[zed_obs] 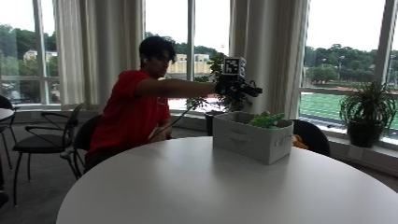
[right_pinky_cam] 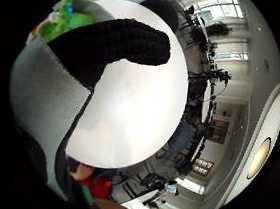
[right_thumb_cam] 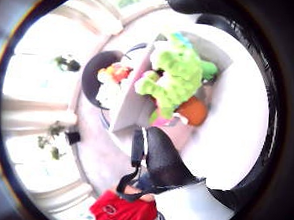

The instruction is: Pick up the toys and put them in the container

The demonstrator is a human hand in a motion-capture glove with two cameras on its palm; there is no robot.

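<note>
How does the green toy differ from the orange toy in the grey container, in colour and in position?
The green toy is bright green and fuzzy; the orange toy is smooth and orange. The green toy lies on top and shows above the rim of the container; the orange toy lies lower, partly under it. Both are inside the container, below the gloved right hand.

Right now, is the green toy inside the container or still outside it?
Inside. The green toy sticks up above the rim of the container on the table.

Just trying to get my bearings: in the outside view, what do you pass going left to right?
Empty chair → person in red shirt → gloved right hand → grey container holding a green toy → potted plant.
</note>
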